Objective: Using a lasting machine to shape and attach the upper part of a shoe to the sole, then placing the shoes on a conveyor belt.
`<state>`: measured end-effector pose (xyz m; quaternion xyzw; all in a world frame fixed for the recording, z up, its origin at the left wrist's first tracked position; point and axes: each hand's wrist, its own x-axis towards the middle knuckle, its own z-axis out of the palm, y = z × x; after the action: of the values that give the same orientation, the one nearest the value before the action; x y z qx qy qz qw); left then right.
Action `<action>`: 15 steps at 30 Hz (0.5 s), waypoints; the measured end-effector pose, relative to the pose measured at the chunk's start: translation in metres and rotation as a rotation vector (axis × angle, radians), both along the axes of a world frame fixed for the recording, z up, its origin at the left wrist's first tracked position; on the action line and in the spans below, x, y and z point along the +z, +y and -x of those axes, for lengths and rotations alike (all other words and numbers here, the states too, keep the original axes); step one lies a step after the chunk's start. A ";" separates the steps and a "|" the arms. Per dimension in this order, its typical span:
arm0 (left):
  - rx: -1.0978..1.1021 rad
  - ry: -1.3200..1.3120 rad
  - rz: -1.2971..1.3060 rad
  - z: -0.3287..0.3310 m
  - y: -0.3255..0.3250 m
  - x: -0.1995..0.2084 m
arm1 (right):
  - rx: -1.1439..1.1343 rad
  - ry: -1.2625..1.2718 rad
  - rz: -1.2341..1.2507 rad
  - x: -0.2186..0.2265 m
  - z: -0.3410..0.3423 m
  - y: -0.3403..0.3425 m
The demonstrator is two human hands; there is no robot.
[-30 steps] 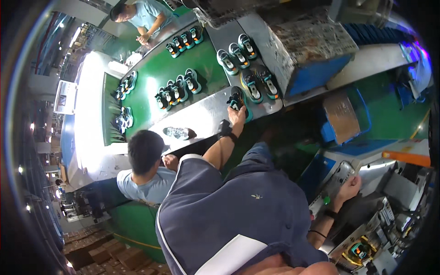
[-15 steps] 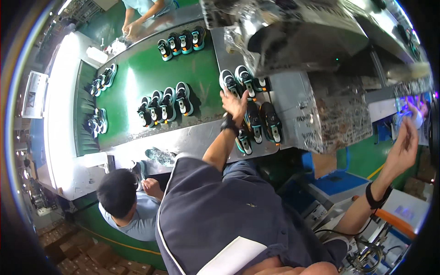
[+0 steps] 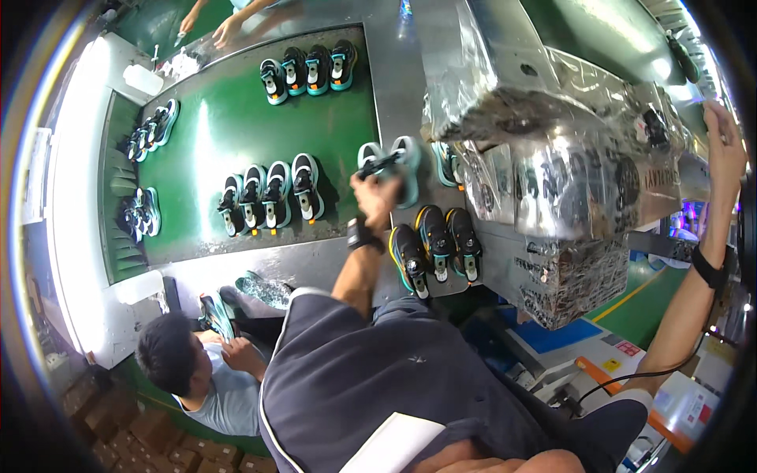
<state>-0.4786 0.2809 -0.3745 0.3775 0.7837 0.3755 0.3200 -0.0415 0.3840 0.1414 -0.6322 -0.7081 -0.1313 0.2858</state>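
Observation:
My left hand is closed on a pair of black, white and light-teal sneakers at the right edge of the green belt; motion blurs them and the hand hides part. To their right, another similar sneaker sits on the metal table, partly covered by the plastic-wrapped pile. Just right of my left wrist stand several black sneakers in a row, toes pointing away from me. My right hand is raised at the far right with its fingers stretched upward, nothing visible in it.
Groups of matching sneakers stand in rows on the green belt. Plastic-wrapped boxes are stacked on the right. Left of me, a co-worker handles a shoe. Another person's hands show across the belt.
My left hand has closed on the pair of sneakers and moved them left toward the belt. My right hand has risen. The view has shifted, and the seated co-worker's head has turned.

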 end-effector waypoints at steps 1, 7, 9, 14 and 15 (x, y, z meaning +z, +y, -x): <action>0.061 -0.132 -0.025 0.031 -0.009 -0.022 | 0.020 0.004 0.032 -0.001 0.001 0.015; -0.043 0.537 0.116 0.077 -0.029 -0.010 | -0.012 -0.158 0.096 0.012 0.010 0.072; -0.013 0.555 0.101 0.054 -0.024 -0.006 | 0.059 -0.190 0.077 0.020 0.021 0.090; -0.230 0.299 -0.488 -0.046 0.019 0.047 | -0.001 -0.350 0.053 0.066 0.079 0.104; -0.235 0.142 -0.509 -0.084 0.034 0.033 | 0.049 -0.322 0.034 0.079 0.086 0.117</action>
<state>-0.3950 0.3144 -0.3418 0.5592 0.6357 0.4930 0.2004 -0.1274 0.5011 0.2201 -0.5903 -0.7621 -0.2119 0.1607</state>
